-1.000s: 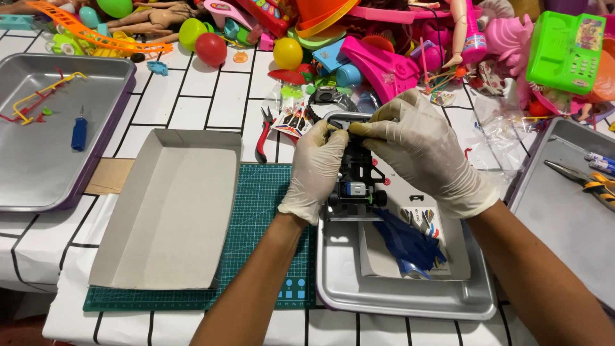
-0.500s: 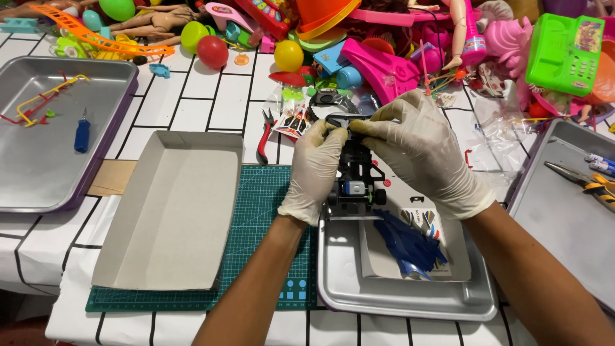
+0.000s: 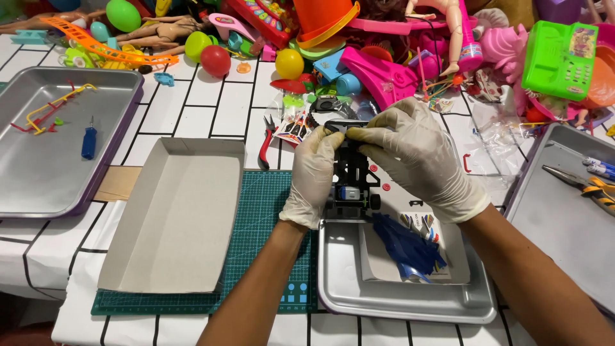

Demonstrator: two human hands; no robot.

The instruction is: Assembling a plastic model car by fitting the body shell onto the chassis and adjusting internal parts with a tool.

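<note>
Both my hands wear pale gloves and grip a small black toy car chassis (image 3: 351,182) held upright over the far edge of a silver tray (image 3: 384,301). My left hand (image 3: 314,176) clasps its left side; my right hand (image 3: 416,157) pinches its top end from the right. A small blue motor shows low on the chassis. In the tray lie a blue plastic car body (image 3: 407,250) and a sticker sheet (image 3: 423,224) on white paper.
An empty grey cardboard box lid (image 3: 176,214) rests on a green cutting mat (image 3: 262,224). A left tray (image 3: 38,173) holds a blue screwdriver (image 3: 89,141) and plastic sprues. Red pliers (image 3: 266,144) lie behind the mat. Toys crowd the far side; a right tray (image 3: 570,230) holds tools.
Both hands stay on the chassis with only slight finger shifts at its top end. Nothing else has moved.
</note>
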